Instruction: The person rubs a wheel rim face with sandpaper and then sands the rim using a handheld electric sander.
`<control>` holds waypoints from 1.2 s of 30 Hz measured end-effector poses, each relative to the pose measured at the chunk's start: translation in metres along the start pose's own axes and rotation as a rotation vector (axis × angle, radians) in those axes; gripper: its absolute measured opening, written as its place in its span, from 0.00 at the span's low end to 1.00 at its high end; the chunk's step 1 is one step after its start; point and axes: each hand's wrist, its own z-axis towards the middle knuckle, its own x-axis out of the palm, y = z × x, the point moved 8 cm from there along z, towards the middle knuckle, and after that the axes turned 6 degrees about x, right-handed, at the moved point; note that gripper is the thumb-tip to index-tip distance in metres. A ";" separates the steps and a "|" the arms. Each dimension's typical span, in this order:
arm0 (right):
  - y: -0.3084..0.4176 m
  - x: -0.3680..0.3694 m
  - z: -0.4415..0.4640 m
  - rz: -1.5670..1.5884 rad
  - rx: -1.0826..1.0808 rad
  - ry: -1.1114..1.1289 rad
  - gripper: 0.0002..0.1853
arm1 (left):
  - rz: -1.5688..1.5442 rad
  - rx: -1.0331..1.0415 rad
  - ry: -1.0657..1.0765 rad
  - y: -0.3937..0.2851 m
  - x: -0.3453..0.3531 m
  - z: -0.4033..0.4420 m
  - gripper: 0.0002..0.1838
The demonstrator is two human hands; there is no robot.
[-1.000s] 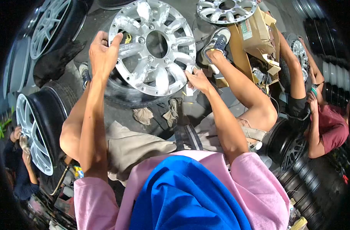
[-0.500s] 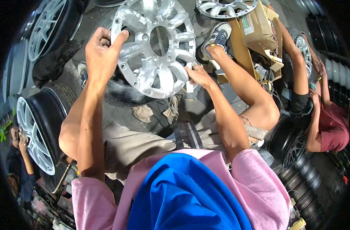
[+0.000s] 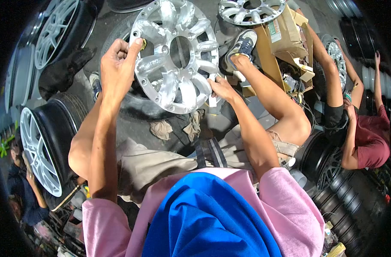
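Though patchy in sheen, a silver, many-spoked wheel disc.

Wheel: one; silvery metal, round centre hole, thick spokes with patchy shine, small holes along the rim. Tilted, face visible; held by its edge between left hand and right hand, over a tyre.

Bright middle, black corners — my view bends toward its rim.
Strong light throws white glare off the polished wheel and brightens my blue cloth; my left forearm darkens near the sleeve. Stacked rims curve at right — the clutter lower left is murky, too dim to sort.
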 end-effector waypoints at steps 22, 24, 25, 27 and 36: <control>-0.003 -0.001 0.000 -0.009 -0.023 0.027 0.35 | 0.067 0.015 -0.020 0.023 -0.011 0.007 0.23; -0.004 -0.001 0.001 -0.016 -0.018 0.026 0.35 | 0.084 0.034 -0.036 0.021 -0.011 0.007 0.24; -0.004 0.000 0.001 -0.023 -0.014 0.025 0.35 | 0.085 0.034 -0.036 0.022 -0.013 0.007 0.24; -0.003 -0.001 0.001 -0.022 -0.021 0.026 0.35 | 0.139 -0.025 0.017 0.026 -0.012 0.007 0.22; -0.006 0.001 0.003 -0.015 -0.004 0.018 0.32 | 0.094 -0.049 0.041 0.020 -0.009 0.004 0.24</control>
